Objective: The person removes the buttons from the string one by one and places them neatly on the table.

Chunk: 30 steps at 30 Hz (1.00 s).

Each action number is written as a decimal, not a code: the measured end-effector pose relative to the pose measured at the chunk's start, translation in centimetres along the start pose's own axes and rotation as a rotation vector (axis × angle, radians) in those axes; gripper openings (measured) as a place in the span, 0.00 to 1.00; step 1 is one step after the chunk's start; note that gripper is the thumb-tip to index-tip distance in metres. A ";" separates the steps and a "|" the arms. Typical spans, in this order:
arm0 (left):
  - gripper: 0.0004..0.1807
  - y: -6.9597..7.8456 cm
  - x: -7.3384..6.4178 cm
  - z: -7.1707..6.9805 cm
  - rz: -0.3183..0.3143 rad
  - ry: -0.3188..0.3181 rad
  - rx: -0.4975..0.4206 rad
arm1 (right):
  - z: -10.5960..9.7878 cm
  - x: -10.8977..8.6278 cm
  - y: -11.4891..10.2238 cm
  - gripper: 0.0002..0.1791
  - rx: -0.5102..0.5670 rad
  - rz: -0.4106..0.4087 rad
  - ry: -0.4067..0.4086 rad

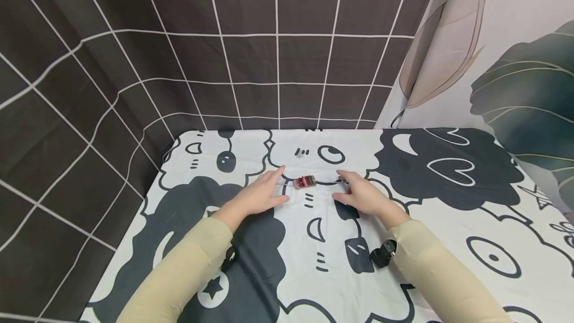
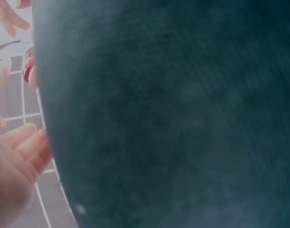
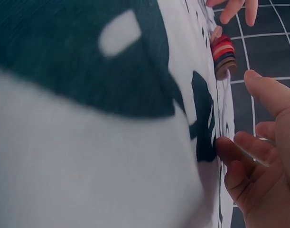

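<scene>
A small stack of coloured discs [image 1: 305, 181], red, pink, dark and brown, lies on its side on the cloth between the two hands. Its pink end faces left. A thin pale cord [image 3: 228, 88] runs out of the brown end towards the right hand. To the left of the stack is my left hand [image 1: 257, 196], thumb and forefinger spread apart around nothing. My right hand [image 1: 365, 196] is at the other side with thumb and fingers parted, its fingertips close to the cord's end. Red discs [image 2: 28, 66] show partly in the left wrist view, cut off by the dark cloth.
A white cloth [image 1: 296, 243] with dark cartoon clouds and faces covers the table. Behind and to the left hangs a dark curtain [image 1: 251, 59] with a white grid. A pale leaf-patterned curtain [image 1: 506, 108] hangs at the right.
</scene>
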<state>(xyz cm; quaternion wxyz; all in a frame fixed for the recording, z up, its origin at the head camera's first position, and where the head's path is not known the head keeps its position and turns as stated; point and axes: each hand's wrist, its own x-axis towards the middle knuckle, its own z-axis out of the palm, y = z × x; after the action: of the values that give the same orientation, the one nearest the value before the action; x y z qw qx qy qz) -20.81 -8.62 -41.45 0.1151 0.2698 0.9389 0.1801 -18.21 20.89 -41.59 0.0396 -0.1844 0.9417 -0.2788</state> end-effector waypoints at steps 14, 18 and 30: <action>0.45 0.7 0.6 0.3 -0.013 0.029 -0.088 | 1.5 1.0 -1.7 0.36 0.042 -0.003 -0.008; 0.43 0.8 0.8 0.3 -0.010 0.029 -0.107 | 1.8 1.2 -2.2 0.36 0.056 -0.014 -0.003; 0.40 1.1 1.7 0.4 -0.017 0.012 -0.103 | 2.2 1.9 -2.3 0.36 0.034 0.000 -0.001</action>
<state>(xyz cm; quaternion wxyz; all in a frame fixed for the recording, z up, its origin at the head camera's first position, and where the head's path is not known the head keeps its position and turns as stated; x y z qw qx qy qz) -21.58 -6.67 -41.60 0.1250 0.2546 0.9312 0.2289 -18.89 17.27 -42.18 0.0432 -0.1838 0.9368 -0.2944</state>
